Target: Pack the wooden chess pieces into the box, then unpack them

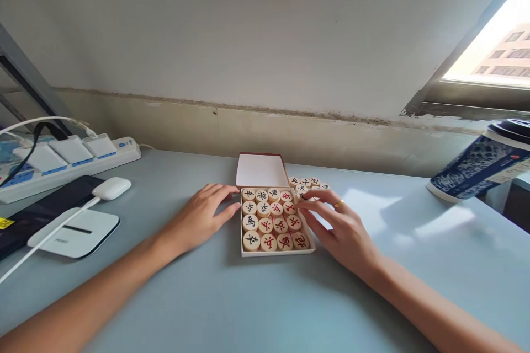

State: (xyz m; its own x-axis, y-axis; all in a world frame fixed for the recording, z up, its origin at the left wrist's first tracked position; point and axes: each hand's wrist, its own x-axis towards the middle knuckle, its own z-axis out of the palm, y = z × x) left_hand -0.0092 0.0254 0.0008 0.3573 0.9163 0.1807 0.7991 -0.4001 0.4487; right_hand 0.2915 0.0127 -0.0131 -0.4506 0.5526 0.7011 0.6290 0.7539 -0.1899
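An open white box (278,253) holds Chinese chess pieces (265,225) in rows, with black and red characters facing up. Its lid (261,170) is folded back toward the wall, with a white inside. At the box's left edge is my left hand (197,215), thumb and fingers apart and fingertips by the rim. My right hand (342,226), wearing a gold ring, reaches over the right rim, its fingertips close to the pieces in the right column. No piece shows between its parted fingers. Loose chess pieces (306,182) lie behind that hand, partly hidden by it.
A white power strip (111,153) with plugged-in chargers runs along the left. Near it are a dark phone-like slab (62,196), a white square device (77,234) and a white earbud case (111,188) on a cable. A blue patterned cup (476,162) stands at the right.
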